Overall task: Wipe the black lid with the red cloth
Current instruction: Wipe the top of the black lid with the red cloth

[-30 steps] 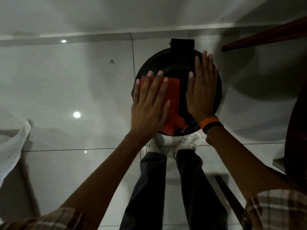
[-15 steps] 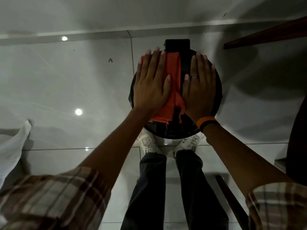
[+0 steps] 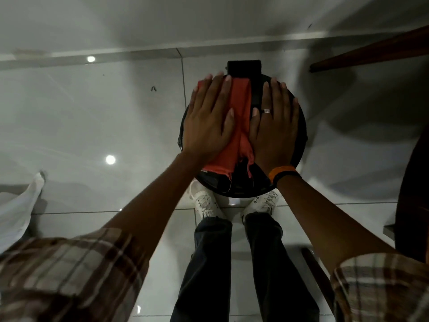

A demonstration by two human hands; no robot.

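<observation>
I look straight down on a round black lid that stands on the tiled floor in front of my feet. A red cloth lies across its middle, stretched from the far edge toward me, its near end bunched and frayed. My left hand presses flat on the cloth's left half, fingers spread and pointing away from me. My right hand, with a ring and an orange wristband, lies flat on the bare lid, its thumb side against the cloth's right edge. A black block sits at the lid's far rim.
My white shoes stand right under the lid's near edge. A white fabric hangs at the left. Dark wooden furniture fills the right edge, and a wooden bar crosses the upper right. The glossy floor meets a wall behind the lid.
My left hand has pushed the red cloth away from me, from the lid's near part to its far edge. My right hand has slid a little nearer to the cloth.
</observation>
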